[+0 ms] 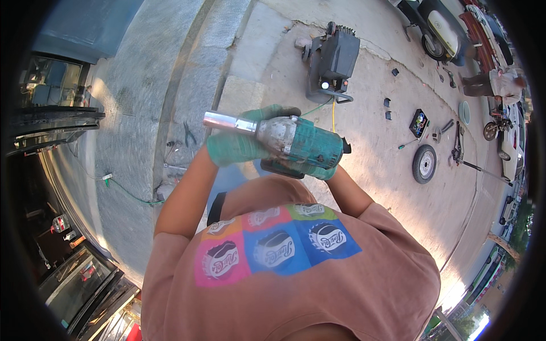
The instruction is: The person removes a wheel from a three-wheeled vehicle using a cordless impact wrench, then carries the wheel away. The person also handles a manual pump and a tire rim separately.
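Impact wrench (310, 143), one: teal housing, scuffed grey metal nose, black rear end; held in front of the wearer's torso, above the ground, lying roughly crosswise. Fitted with a long chrome socket (230, 122) pointing left.

Left hand (238, 149), in a green work glove: wrapped about the nose end, beside the socket, with dark-tipped fingers showing on the far side; closed round the tool, slightly blurred.

Right hand (317, 170), likewise gloved: against the underside of the teal housing, toward the rear; fingers largely hidden by the tool, so how tightly they close cannot be told.

Wearer's garment: brownish-pink T-shirt (364, 273) with a multicoloured panel print.

Ground, beyond the hands: dark boxy air compressor (339, 57) with round gauge and bar handle; yellow hose (333, 116) beside it.

Ground, left: pliers (189, 134), handles apart; thin green hose (128, 192).

Ground, right: small wheel with tyre (424, 164); black tray (414, 125) of small parts; pale green bucket (464, 116); long-handled floor jack (457, 149).

Far right: parked scooter (446, 31); another person (503, 84); white car (513, 145).
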### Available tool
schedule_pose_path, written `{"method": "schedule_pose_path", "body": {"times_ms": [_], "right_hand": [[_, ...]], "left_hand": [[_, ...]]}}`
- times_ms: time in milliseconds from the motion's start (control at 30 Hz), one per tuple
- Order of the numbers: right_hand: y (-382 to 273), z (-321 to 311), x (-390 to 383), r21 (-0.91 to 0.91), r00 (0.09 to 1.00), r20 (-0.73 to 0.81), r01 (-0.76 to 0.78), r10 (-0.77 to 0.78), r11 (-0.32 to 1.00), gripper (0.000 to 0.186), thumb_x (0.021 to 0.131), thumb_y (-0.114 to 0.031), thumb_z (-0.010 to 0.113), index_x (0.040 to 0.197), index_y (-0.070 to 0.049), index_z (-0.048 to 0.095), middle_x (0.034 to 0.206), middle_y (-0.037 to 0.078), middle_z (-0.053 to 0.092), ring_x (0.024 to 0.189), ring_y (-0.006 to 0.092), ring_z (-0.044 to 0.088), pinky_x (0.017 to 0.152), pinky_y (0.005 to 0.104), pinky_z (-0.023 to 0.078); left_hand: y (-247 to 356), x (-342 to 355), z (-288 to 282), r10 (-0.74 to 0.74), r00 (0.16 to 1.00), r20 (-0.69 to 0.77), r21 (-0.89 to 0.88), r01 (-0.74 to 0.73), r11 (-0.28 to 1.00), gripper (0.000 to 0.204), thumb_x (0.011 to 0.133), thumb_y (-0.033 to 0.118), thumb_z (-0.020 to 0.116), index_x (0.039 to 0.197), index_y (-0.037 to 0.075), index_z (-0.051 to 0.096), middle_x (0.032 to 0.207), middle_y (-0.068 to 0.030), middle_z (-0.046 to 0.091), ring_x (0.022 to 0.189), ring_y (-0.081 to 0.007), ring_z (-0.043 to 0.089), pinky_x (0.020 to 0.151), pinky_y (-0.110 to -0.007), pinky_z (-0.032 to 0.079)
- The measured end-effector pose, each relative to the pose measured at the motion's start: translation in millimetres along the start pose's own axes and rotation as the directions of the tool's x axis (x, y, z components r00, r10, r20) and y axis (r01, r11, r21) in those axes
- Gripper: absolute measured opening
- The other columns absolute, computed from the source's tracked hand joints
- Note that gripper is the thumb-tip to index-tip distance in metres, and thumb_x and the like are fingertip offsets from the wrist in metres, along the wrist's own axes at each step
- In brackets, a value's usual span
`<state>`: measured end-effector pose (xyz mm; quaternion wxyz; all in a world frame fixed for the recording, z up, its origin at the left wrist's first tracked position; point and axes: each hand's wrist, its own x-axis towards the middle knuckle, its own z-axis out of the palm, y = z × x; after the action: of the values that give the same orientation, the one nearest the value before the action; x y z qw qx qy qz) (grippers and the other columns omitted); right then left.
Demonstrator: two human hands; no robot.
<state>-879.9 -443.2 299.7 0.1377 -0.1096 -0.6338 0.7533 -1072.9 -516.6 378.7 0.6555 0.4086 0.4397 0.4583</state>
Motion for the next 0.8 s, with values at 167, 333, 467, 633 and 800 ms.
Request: {"method": "schedule_pose_path", "body": {"times_ms": [167, 333, 467, 633, 800], "right_hand": [[-12, 1, -9, -0.703, 0.983, -0.020, 0.117, -0.184, 0.701, 0.044, 0.079, -0.027, 0.073, 0.117, -0.010, 0.061, 0.115, 0.010, 0.062, 0.099, 0.0283, 0.060, 0.082, 0.0383, 0.049], [-7, 5, -28, -0.726, 0.984, -0.041, 0.091, -0.175, 0.681, 0.041, 0.080, -0.025, 0.072, 0.116, -0.009, 0.061, 0.112, 0.010, 0.063, 0.098, 0.0252, 0.061, 0.081, 0.0355, 0.049], [-35, 25, -45, -0.381, 0.964, -0.132, -0.263, 0.230, 0.886, 0.037, 0.085, -0.022, 0.068, 0.118, -0.007, 0.060, 0.110, 0.007, 0.063, 0.097, 0.0159, 0.060, 0.082, 0.0297, 0.049], [-17, 42, -87, -0.283, 0.983, -0.166, -0.128, 0.083, 0.950, 0.032, 0.088, -0.024, 0.064, 0.115, -0.008, 0.062, 0.103, 0.005, 0.065, 0.090, 0.0140, 0.060, 0.078, 0.0278, 0.049], [-58, 74, -127, -0.307, 0.931, -0.359, -0.183, 0.064, 0.934, 0.028, 0.080, -0.025, 0.071, 0.104, -0.011, 0.066, 0.090, 0.007, 0.067, 0.077, 0.0230, 0.062, 0.068, 0.0327, 0.049]], "left_hand": [[-1, 7, 6, -0.062, 0.997, 0.044, 0.035, 0.061, 0.998, 0.078, 0.066, 0.014, 0.085, 0.133, 0.002, 0.046, 0.125, -0.0092, 0.058, 0.113, -0.0172, 0.057, 0.099, -0.034, 0.048], [-18, 6, 20, -0.056, 0.995, 0.082, -0.021, 0.058, 0.998, 0.075, 0.066, 0.013, 0.084, 0.131, 0.003, 0.048, 0.123, -0.0087, 0.059, 0.111, -0.0169, 0.058, 0.099, -0.034, 0.048], [-35, -8, 22, -0.036, 0.978, 0.205, -0.046, 0.046, 0.998, 0.077, 0.064, 0.012, 0.085, 0.131, 0.003, 0.048, 0.127, -0.0089, 0.056, 0.115, -0.0178, 0.056, 0.101, -0.034, 0.047], [-51, -39, 52, -0.032, 0.986, 0.163, -0.204, 0.065, 0.977, 0.087, 0.063, 0.016, 0.087, 0.136, 0.003, 0.042, 0.132, -0.0115, 0.052, 0.120, -0.0207, 0.052, 0.103, -0.037, 0.044], [-81, -79, 63, 0.155, 0.988, 0.019, -0.389, -0.135, 0.911, 0.100, 0.062, 0.039, 0.087, 0.140, 0.004, 0.035, 0.134, -0.0198, 0.049, 0.124, -0.0305, 0.049, 0.105, -0.046, 0.040]]}}
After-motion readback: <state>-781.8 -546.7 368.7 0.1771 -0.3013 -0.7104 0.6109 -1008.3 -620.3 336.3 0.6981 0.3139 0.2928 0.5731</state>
